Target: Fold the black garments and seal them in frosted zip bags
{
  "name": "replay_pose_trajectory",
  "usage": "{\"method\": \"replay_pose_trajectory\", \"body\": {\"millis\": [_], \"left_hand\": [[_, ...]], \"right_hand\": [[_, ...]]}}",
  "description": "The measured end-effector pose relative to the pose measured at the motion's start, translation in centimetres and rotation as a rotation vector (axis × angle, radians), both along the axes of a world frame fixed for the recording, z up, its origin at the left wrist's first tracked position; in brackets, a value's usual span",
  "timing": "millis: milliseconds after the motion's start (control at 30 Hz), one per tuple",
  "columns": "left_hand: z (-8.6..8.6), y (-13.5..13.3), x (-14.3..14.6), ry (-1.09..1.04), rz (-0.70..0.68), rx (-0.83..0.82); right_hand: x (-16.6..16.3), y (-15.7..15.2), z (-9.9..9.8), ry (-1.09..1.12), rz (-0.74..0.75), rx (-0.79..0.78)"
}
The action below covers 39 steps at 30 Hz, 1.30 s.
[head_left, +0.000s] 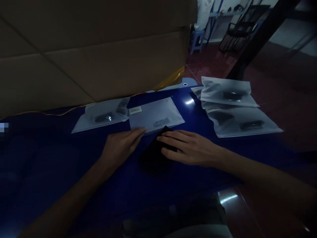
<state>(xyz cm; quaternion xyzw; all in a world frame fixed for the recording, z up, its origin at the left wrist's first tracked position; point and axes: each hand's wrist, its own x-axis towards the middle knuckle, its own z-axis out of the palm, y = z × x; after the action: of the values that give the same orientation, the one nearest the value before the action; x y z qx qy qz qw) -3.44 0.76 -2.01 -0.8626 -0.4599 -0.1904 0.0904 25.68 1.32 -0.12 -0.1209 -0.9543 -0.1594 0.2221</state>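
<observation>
My right hand (188,147) lies flat, fingers stretched, on a black folded item (154,154) on the blue table (74,172). My left hand (121,147) rests with straight fingers on the near edge of a flat white plastic pouch (155,115) with a small label. The black item touches that pouch's front edge. The scene is dim and the black item's shape is hard to make out.
Another pouch (101,116) with a dark item inside lies left of the first. A stack of filled pouches (232,105) overhangs the table's right edge. A big cardboard box (94,49) stands along the back. A black post (257,36) and blue stool (196,39) stand on the red floor.
</observation>
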Motion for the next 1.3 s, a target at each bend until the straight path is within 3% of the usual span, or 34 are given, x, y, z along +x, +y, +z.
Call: {"method": "replay_pose_trajectory", "body": {"millis": [167, 333, 467, 867, 967, 1100, 1200, 1300], "left_hand": [[0.1, -0.3, 0.0, -0.018, -0.081, 0.099], [0.8, -1.0, 0.1, 0.06, -0.149, 0.05], [0.9, -1.3, 0.2, 0.134, -0.162, 0.078], [0.4, -1.7, 1.5, -0.051, -0.091, 0.173], [0.6, -1.9, 1.8, -0.071, -0.087, 0.195], [0.8, -2.1, 2.2, -0.095, -0.11, 0.176], [1.1, -2.1, 2.4, -0.14, -0.156, 0.14], [1.3, -2.1, 2.6, -0.18, -0.147, 0.123]], "right_hand": [[-0.5, -0.2, -0.4, 0.153, 0.046, 0.064], [-0.6, -0.2, -0.3, 0.323, 0.069, 0.083], [-0.3, 0.2, -0.1, 0.329, 0.043, 0.06], [-0.6, -0.3, -0.4, 0.346, 0.118, -0.036], [-0.5, -0.4, -1.0, 0.234, 0.098, -0.053], [-0.5, 0.0, -1.6, 0.052, -0.033, -0.315], [-0.5, 0.7, -1.7, 0.084, -0.058, -0.541], [-0.3, 1.5, -1.8, 0.083, -0.102, -0.615]]}}
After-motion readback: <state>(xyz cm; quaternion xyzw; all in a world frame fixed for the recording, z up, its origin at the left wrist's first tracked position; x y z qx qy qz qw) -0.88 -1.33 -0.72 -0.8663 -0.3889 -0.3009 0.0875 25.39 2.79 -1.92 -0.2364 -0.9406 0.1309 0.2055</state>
